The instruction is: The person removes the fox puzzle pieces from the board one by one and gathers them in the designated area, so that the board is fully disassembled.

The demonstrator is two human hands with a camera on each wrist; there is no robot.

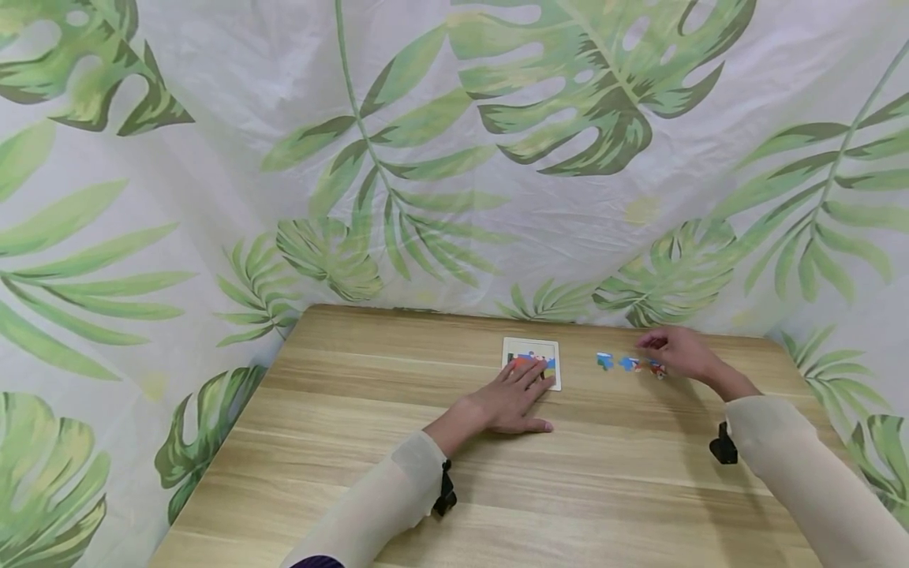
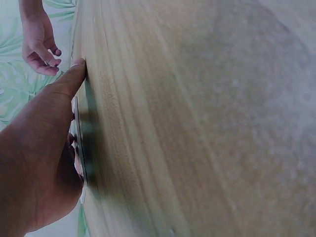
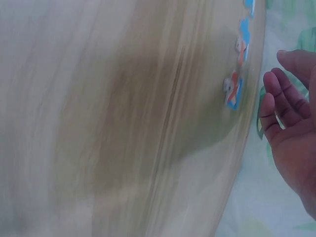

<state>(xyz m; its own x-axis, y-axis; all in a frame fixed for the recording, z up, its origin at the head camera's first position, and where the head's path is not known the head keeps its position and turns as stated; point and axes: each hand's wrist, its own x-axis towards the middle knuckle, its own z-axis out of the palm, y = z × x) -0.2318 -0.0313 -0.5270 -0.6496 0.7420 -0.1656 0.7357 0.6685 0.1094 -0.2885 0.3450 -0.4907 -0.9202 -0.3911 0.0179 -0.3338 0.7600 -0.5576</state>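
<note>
My left hand (image 1: 514, 398) rests with fingers spread over a small white-bordered puzzle board (image 1: 507, 349) and covers part of its coloured picture. Its thumb touches the wooden table beside the board. To the right, several loose jigsaw pieces (image 1: 604, 361) lie in a row, blue, orange and white. Above the right end of that row hovers my right hand (image 1: 678, 352), its fingers loosely bent. In the right wrist view, the right hand (image 3: 291, 108) is clear of the pieces (image 3: 233, 90), with nothing visible between thumb and fingers.
The wooden table (image 1: 369, 410) ends at the back against a hanging leaf-patterned cloth (image 1: 426, 197). The board and loose pieces lie near that back edge. Small black wrist cameras (image 1: 723, 446) sit on both sleeves.
</note>
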